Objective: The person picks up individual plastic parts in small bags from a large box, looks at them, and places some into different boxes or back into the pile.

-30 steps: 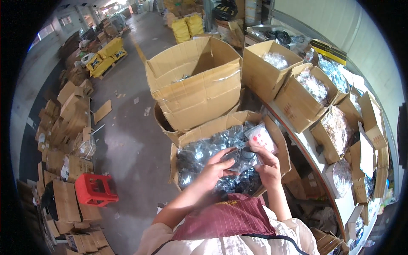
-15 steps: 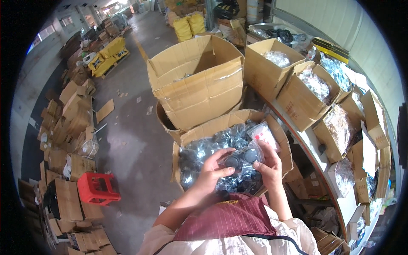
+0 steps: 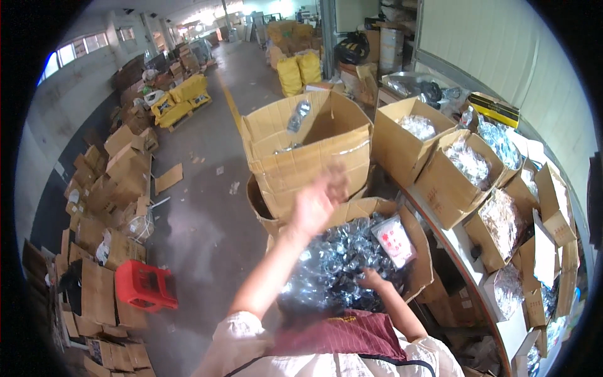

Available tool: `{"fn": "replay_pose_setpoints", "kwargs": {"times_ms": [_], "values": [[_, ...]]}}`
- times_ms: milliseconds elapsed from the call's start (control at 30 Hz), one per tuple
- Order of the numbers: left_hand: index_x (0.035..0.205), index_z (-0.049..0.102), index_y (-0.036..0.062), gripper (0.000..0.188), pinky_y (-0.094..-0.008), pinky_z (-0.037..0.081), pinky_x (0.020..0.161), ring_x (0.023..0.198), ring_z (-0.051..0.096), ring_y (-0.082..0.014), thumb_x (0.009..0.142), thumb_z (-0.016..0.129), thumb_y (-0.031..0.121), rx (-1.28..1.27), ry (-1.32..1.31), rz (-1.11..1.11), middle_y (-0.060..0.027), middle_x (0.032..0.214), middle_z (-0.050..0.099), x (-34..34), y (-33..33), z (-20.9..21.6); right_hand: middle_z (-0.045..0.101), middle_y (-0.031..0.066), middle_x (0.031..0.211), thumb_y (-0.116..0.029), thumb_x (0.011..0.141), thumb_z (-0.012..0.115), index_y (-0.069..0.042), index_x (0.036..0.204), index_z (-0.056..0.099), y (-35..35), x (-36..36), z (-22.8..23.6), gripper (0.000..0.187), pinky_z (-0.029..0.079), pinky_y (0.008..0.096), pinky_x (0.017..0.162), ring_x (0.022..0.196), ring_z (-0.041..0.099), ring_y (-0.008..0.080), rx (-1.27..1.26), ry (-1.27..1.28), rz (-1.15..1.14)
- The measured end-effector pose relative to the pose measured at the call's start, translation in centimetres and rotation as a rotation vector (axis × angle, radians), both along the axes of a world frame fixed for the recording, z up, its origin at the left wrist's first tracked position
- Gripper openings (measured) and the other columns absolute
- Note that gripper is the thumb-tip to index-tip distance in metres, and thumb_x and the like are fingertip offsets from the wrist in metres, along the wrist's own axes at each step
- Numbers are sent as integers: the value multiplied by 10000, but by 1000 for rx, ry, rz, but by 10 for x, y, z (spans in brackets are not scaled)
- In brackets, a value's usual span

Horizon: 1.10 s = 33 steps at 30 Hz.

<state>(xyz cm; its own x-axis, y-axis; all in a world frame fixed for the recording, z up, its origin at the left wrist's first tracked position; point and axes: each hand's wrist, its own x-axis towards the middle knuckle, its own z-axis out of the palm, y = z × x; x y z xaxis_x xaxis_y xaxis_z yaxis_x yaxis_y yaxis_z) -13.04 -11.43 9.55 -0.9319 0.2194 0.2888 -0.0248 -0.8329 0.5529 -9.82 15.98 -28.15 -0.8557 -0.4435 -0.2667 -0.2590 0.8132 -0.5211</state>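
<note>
My left hand (image 3: 319, 200) is raised over the front of the tall cardboard box (image 3: 301, 166), blurred by motion, its fingers apart and holding nothing. Beyond it, a clear plastic bag with dark round parts (image 3: 299, 117) hangs in the air at that box's opening. My right hand (image 3: 372, 278) reaches down into the nearer cardboard box (image 3: 422, 251), touching the pile of clear bags with dark parts (image 3: 342, 251). Its fingers look spread, though their tips are partly lost among the bags. A white packet with red print (image 3: 394, 242) lies on the pile, above my right hand.
Open cartons of clear bags (image 3: 468, 160) line a curved bench (image 3: 455, 232) on the right. A red plastic stool (image 3: 146, 286) stands on the floor at left, near stacked cartons (image 3: 129, 169). Yellow sacks (image 3: 300, 70) stand farther back.
The bag both hands held has left them and is now at the tall box. My left hand has moved up and forward; my right hand has dropped into the pile. The view has tilted up.
</note>
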Motion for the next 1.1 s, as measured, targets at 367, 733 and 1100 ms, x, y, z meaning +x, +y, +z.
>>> {"fn": "replay_pose_setpoints", "kwargs": {"times_ms": [367,733,1100], "values": [[1229,545,-32,298,-322,515,890,1052,616,-243,954,497,71,-16,-918,-306,-138,1166,624,113,6,-218,420,164,1443,-408,951,494,-398,1415,436,-50,23,14,469,490,666,766,1333,349,440,840,-70,319],[1122,577,-17,213,-314,501,872,1003,616,-197,933,549,78,-93,-910,118,-94,1091,632,159,-56,-209,397,189,1470,-330,961,506,-305,1416,446,-13,21,22,459,355,712,961,1310,384,500,938,97,281],[1175,569,4,252,-330,501,865,989,630,-200,934,561,77,-260,-858,-48,-88,1084,648,155,-1,-191,703,153,910,-358,703,744,-55,922,659,-15,15,87,383,552,422,776,878,690,312,286,-51,-3]]}}
